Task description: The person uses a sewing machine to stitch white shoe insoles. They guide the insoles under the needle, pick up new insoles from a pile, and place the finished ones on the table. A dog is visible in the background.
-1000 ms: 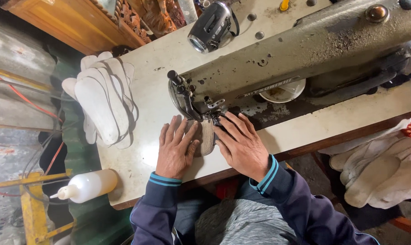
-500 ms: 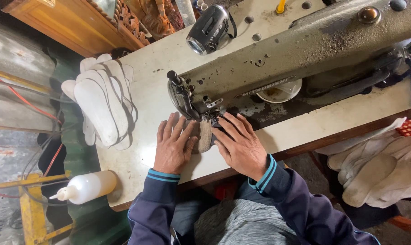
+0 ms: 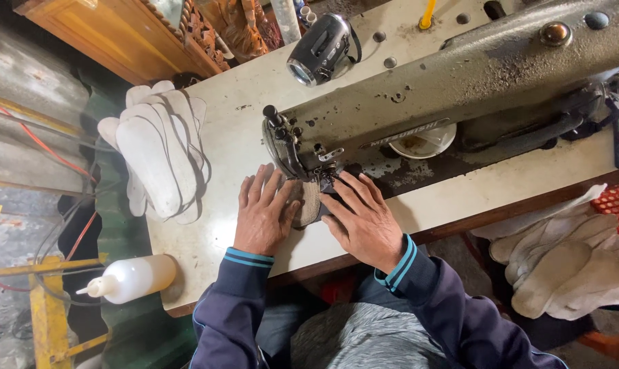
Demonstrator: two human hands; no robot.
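Small grey-brown rough fabric sole piece (image 3: 310, 203) flat on the pale worn table top (image 3: 234, 147), right under the needle end of the big dusty grey metal sewing machine (image 3: 453, 89). Left hand (image 3: 262, 214) flat on its left edge, fingers spread a little. Right hand (image 3: 364, 219) pressing its right side, fingertips maybe tucked under the machine. Stack of white sole-shaped cut-outs (image 3: 160, 154) well apart at the table's left edge, bare table between. White plastic squeeze bottle (image 3: 128, 279) near the front left corner.

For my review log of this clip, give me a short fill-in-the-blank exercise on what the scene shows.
1. Both hands, left hand and right hand, press a grey piece flat under the ____ machine.
2. The stack of white insoles lies to the person's ____.
3. The white squeeze bottle lies on its ____ at the table's corner.

Missing words: sewing; left; side
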